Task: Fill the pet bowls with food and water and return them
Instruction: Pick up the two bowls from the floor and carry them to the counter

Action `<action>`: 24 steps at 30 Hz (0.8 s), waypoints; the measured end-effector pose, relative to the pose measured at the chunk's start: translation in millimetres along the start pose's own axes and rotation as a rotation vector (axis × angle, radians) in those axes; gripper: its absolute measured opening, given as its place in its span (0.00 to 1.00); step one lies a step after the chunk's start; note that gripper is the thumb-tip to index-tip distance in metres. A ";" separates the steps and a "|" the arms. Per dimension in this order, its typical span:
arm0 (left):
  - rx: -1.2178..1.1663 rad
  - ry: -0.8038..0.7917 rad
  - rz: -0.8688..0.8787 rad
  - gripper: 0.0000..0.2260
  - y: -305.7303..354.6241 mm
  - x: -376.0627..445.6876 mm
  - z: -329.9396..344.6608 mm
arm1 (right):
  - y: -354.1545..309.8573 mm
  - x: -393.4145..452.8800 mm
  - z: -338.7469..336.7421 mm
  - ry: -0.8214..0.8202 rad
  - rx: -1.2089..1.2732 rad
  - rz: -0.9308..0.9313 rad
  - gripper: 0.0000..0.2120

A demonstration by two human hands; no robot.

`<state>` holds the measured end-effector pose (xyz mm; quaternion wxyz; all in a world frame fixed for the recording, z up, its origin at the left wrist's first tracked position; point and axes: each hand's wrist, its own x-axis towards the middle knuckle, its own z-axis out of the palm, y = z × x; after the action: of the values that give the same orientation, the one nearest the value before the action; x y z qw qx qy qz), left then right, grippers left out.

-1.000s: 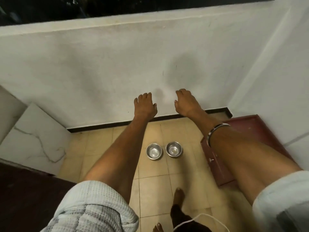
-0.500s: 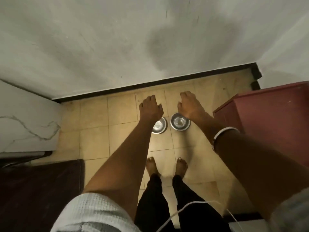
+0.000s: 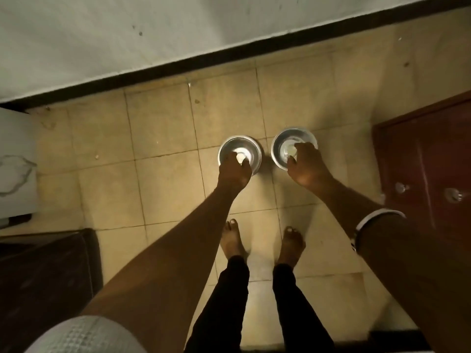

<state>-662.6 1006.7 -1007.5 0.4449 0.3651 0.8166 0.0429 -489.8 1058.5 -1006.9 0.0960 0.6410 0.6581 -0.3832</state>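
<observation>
Two small steel pet bowls stand side by side on the beige tiled floor near the wall. My left hand reaches down onto the near rim of the left bowl, its fingers curled over the edge into the bowl. My right hand does the same on the right bowl, fingers hooked over its near rim. Both bowls look empty and shiny inside. Each hand hides the near part of its bowl.
A white wall with a black skirting runs just behind the bowls. A dark red cabinet with knobs stands at the right. A dark mat lies at the lower left. My bare feet stand just behind the bowls.
I have bent down; the view moved closer to the floor. Both hands dropped from above the bowls onto their near rims and curled over them.
</observation>
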 end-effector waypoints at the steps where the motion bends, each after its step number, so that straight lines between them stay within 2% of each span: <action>1: -0.015 -0.001 -0.025 0.20 -14.3 15.0 15.9 | 13.8 14.1 16.4 0.000 0.005 0.012 0.22; 5: -0.101 0.005 -0.165 0.19 -71.2 65.7 69.9 | 60.4 59.1 77.9 0.043 0.032 0.092 0.19; 8: -0.223 -0.001 -0.317 0.22 -102.3 103.4 103.0 | 87.4 91.7 116.4 0.106 0.071 0.232 0.20; 13: -0.605 0.069 -0.535 0.29 -138.5 164.3 149.0 | 115.3 130.6 155.0 0.271 0.206 0.510 0.28; 17: -0.869 0.120 -0.579 0.37 -150.4 197.5 168.5 | 127.2 156.6 168.4 0.367 0.461 0.720 0.31; 21: -1.023 0.184 -0.610 0.36 -154.4 210.1 175.9 | 140.2 170.8 184.7 0.234 0.657 0.758 0.33; 24: -0.984 0.216 -0.568 0.31 -153.8 209.4 175.6 | 140.8 174.5 189.9 0.195 0.805 0.784 0.32</action>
<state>-686.0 982.6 -1319.3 0.4705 -0.1249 0.8074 0.3335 -457.8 1057.4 -1299.0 -0.0818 0.8558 0.1789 -0.4784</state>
